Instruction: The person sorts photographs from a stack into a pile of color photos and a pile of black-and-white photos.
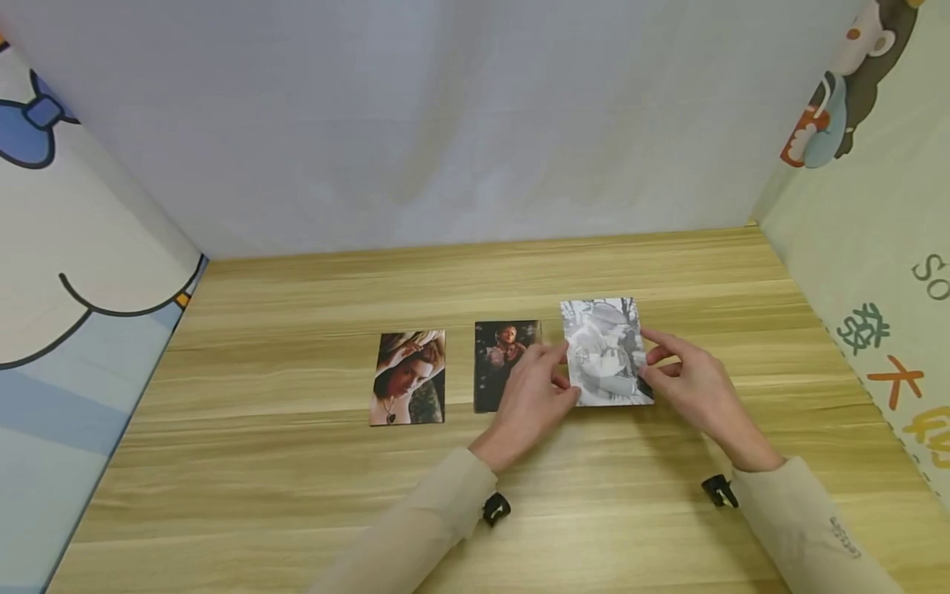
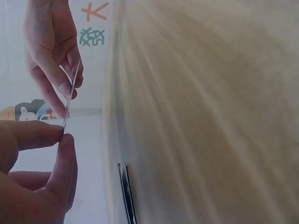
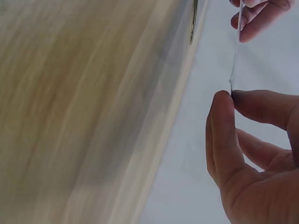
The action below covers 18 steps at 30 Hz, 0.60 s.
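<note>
A black-and-white photo card (image 1: 604, 355) is held between both hands, raised off the tabletop. My left hand (image 1: 529, 398) pinches its left edge between thumb and fingers. On the opposite edge, my right hand (image 1: 693, 386) pinches it the same way. In the left wrist view the card (image 2: 70, 100) appears edge-on, as a thin line. The right wrist view also shows the card's edge (image 3: 237, 56) between the fingertips. A dark photo card (image 1: 488, 371) with a figure on it lies just left, partly hidden behind my left hand. Farther left lies a portrait photo card (image 1: 408, 379).
The wood-grain table (image 1: 282, 487) ends at a pale back wall (image 1: 445, 165). Printed cartoon panels stand at the left side (image 1: 89, 231) and right side (image 1: 839, 247). A small black clip-like piece sits by each sleeve cuff.
</note>
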Available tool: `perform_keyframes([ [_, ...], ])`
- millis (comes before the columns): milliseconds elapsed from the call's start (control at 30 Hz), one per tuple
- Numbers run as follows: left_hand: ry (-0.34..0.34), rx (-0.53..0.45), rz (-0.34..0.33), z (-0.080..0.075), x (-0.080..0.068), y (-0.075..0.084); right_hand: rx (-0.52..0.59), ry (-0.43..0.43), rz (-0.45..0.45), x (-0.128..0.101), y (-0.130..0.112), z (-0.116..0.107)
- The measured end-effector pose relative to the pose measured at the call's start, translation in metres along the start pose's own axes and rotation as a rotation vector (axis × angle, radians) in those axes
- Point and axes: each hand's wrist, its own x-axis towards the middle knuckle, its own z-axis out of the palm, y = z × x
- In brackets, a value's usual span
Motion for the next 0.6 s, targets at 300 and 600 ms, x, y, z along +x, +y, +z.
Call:
perform_keyframes([
  [300, -0.05, 0.1, -0.036, 0.002, 0.01, 0.002, -0.047, -0.014, -0.003, 0.008, 0.008, 0.0],
  [600, -0.117, 0.149, -0.074, 0.006, 0.016, 0.003, -0.096, -0.049, -0.004, 0.015, 0.012, 0.0],
])
